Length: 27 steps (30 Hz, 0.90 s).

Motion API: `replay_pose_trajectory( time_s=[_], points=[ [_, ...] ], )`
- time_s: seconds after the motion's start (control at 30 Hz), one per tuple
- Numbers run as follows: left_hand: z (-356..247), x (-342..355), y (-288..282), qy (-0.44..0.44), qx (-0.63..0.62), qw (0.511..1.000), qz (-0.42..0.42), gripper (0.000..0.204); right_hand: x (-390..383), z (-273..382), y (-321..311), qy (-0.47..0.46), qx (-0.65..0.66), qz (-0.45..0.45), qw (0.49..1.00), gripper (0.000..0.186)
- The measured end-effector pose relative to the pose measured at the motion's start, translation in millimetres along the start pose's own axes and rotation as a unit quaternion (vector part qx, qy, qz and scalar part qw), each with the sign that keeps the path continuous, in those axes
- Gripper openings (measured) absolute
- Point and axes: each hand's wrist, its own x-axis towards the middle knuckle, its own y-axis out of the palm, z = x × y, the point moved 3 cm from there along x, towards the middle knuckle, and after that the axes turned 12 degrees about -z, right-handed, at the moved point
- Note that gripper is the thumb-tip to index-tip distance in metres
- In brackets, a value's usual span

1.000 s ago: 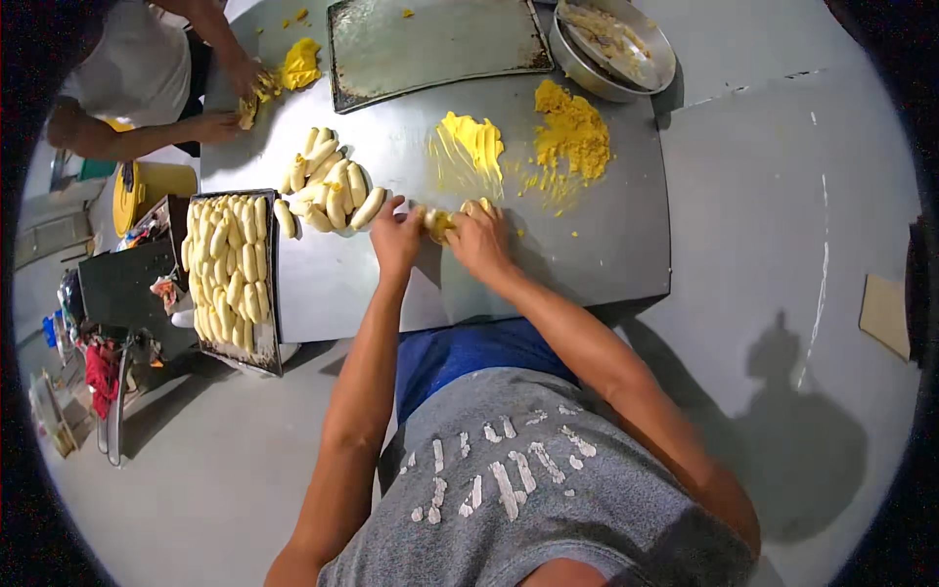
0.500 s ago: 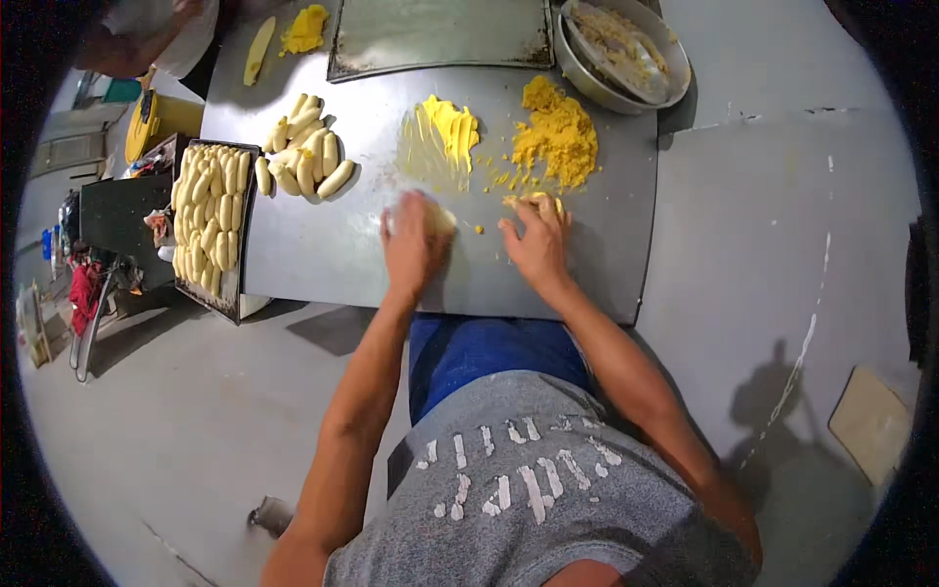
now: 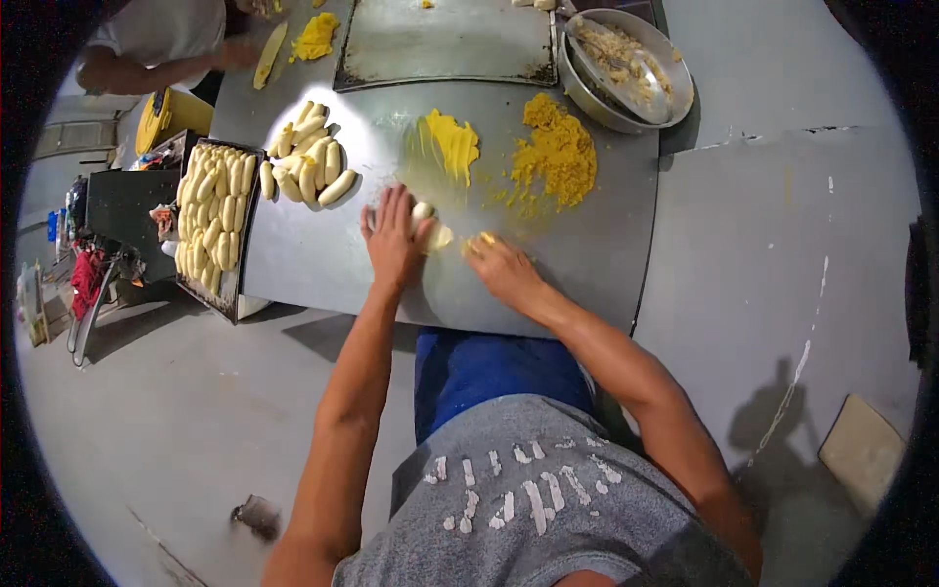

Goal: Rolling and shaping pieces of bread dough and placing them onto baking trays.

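Observation:
My left hand [image 3: 393,233] lies on the metal table with its fingers stretched out. Beside its thumb is a pale piece of dough [image 3: 442,238], with a small whitish lump [image 3: 422,210] just above; the hand partly covers them. My right hand [image 3: 501,266] is to the right of the dough, its fingers curled together around a bit of yellow filling [image 3: 486,238]. A crumbly mound of yellow filling [image 3: 559,161] sits farther off at the right, and a smooth yellow smear [image 3: 452,147] is spread left of it. Pale dough rolls [image 3: 311,157] are heaped at the left.
A dark tray [image 3: 238,284] packed with rolls adjoins the table's left edge. At the back lie a baking tray [image 3: 445,44] and, to its right, a metal bowl [image 3: 680,103] with crumbly contents. Another person's arm [image 3: 166,70] reaches in at the upper left, near more yellow filling [image 3: 315,37].
My right hand has moved left and nearer, from below the crumbly mound to beside the dough, and its fingers have curled in. My left hand has shifted slightly left, uncovering more dough.

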Motion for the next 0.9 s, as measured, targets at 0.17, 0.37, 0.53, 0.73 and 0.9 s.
replay_pose_trajectory(
  time_s=[0.17,0.37,0.53,0.73,0.9],
  points=[
    [-2.0,-38.8,16.6,0.001,0.167,0.985,0.037,0.077,13.2,-32.4,-48.6,0.056,-0.040,-0.108,0.992,0.025],
    [-26.3,-0.4,-2.3,-0.108,0.017,0.994,-0.018,0.075,48.1,-98.8,-139.1,0.275,-0.123,-0.063,0.952,0.040],
    [-88.4,-52.2,1.7,-0.025,-0.091,0.994,0.059,0.082,60.5,-79.6,-140.6,0.300,-0.136,-0.058,0.943,0.066],
    [-98.1,-13.3,-11.0,-0.174,-0.150,0.970,0.085,0.057,45.2,-59.2,-128.0,0.359,-0.062,-0.079,0.928,0.060],
    [-2.2,47.5,-65.0,-0.190,-0.003,0.982,-0.020,0.049,4.9,-61.3,-104.6,0.384,0.025,-0.118,0.915,0.057]
  ],
)
